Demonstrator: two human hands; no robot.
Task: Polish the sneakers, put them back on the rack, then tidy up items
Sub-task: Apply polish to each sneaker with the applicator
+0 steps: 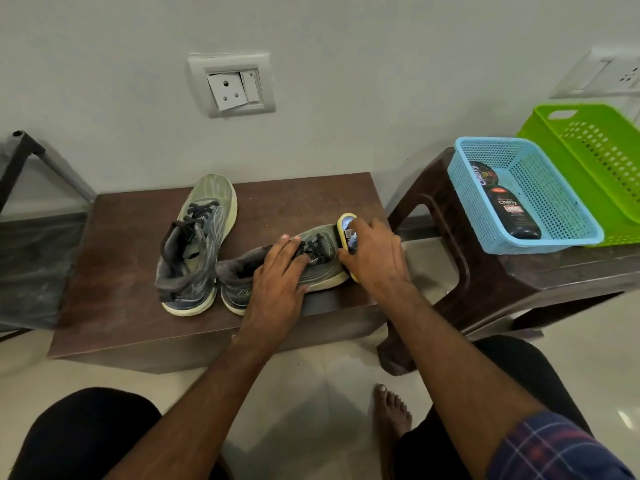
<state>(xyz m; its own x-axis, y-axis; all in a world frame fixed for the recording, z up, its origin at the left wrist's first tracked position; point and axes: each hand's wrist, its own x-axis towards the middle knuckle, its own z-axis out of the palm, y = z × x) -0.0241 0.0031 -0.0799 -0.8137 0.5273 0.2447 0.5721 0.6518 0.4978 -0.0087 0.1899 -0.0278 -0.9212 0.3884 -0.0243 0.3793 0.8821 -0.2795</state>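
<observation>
On the brown counter (121, 244) against the wall, two grey-green sneakers sit side by side. The far sneaker (194, 244) stands near the middle, toe toward the back edge, in full sight. The near sneaker (322, 261) lies crosswise by the counter's right front corner, its toe toward the right edge; much of its upper and laces is covered by the two hands. The left hand (277, 282) lies flat across its laces, fingers (287, 251) spread and straight, pressing it down. The right hand (374, 254) grips a yellow-edged shine sponge (347, 230) against the toe, fingers curled round it, so only the sponge's far end and a strip of its blue label show; the print is too small to read.

Right of the counter, a dark plastic stool (485, 271) carries a blue mesh basket (554, 188) holding a round polish tin (479, 174) leaning on the basket's left wall and a black polish bottle (516, 213) lying on the basket floor. Behind it a green basket (595, 150) is cut off by the picture's right edge, and its inside is only partly seen. At the far left, a dark metal frame (24, 157) is cropped and hard to make out.
</observation>
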